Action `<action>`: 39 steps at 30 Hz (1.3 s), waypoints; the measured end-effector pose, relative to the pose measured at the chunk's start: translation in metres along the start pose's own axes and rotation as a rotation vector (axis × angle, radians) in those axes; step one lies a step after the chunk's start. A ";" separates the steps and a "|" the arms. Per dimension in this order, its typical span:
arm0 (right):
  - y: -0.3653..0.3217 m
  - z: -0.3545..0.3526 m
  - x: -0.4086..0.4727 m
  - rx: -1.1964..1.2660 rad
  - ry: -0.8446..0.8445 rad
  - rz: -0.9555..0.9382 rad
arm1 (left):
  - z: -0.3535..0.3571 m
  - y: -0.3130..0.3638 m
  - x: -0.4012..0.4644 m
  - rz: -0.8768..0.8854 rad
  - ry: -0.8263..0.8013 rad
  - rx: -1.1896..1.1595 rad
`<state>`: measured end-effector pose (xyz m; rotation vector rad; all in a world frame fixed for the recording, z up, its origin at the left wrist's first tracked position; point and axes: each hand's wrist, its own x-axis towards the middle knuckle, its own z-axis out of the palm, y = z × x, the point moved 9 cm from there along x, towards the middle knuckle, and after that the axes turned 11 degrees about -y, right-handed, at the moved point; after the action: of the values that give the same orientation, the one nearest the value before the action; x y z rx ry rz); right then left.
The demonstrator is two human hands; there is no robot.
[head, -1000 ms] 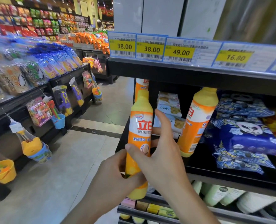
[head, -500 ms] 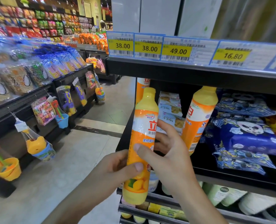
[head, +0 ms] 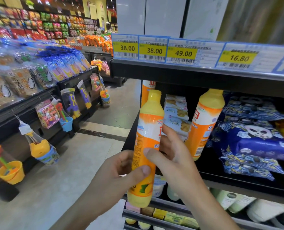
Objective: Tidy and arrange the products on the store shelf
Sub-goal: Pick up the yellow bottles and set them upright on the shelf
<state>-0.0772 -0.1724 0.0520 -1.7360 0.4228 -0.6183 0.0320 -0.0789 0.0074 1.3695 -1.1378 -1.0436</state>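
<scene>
We are gripping the orange bottle (head: pixel 146 146) with both left hand (head: pixel 121 173) and right hand (head: pixel 172 156), turning its label forward before shelving.

Over on the left, toy buckets (head: pixel 10 171) hang along the neighbouring display's edge beneath bagged snacks (head: pixel 18 82), grey floor tiles (head: pixel 54 171) run between, and orange packets (head: pixel 96 42) pile up far back
</scene>
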 end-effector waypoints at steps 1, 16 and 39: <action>-0.001 0.000 -0.001 -0.014 0.000 0.007 | -0.002 0.001 -0.001 0.009 0.034 0.026; -0.016 0.007 0.003 -0.249 0.246 0.051 | -0.001 0.007 -0.005 0.033 0.405 0.155; -0.011 0.004 0.006 0.113 -0.066 0.010 | 0.002 -0.004 0.006 -0.086 -0.268 -0.090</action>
<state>-0.0705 -0.1702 0.0628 -1.6404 0.3441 -0.5653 0.0314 -0.0846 0.0030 1.2417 -1.2175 -1.3557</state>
